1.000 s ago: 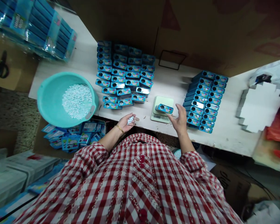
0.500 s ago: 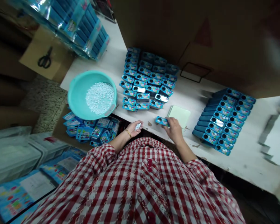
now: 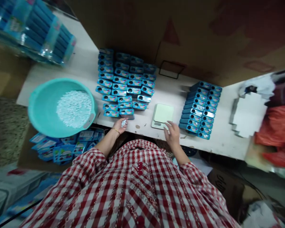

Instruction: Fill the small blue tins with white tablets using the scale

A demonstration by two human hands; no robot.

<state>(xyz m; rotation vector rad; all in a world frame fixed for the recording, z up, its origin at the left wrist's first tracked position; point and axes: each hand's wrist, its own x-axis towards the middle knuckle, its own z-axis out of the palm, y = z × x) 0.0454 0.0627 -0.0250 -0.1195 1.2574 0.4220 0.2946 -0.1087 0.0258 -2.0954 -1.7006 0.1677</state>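
Observation:
My left hand (image 3: 120, 126) is cupped palm up around a small heap of white pellets (image 3: 123, 123), just below the front of the left block of slim blue boxes (image 3: 120, 86). My right hand (image 3: 172, 133) is at the near right edge of a small kitchen scale (image 3: 163, 114) with a pale square top. Its fingers are bent and apart, and no box is in them; whether a pellet sits at the fingertips is too small to tell. Each box stands upright with a dark round opening on top. A second block of boxes (image 3: 199, 109), several with white showing in the openings, stands right of the scale.
A turquoise basin (image 3: 38, 104) with many white pellets stands at the table's left end. Below it, a carton holds blue packs (image 3: 64, 152). Shrink-wrapped blue packs (image 3: 38, 34) stand at the back left. A big cardboard box (image 3: 137, 28) blocks the back. White cards (image 3: 249, 114) lie right.
The blue box that was in my right hand is out of it, and that hand is now by the scale's near edge. My view has shifted right; the left hand still holds pellets.

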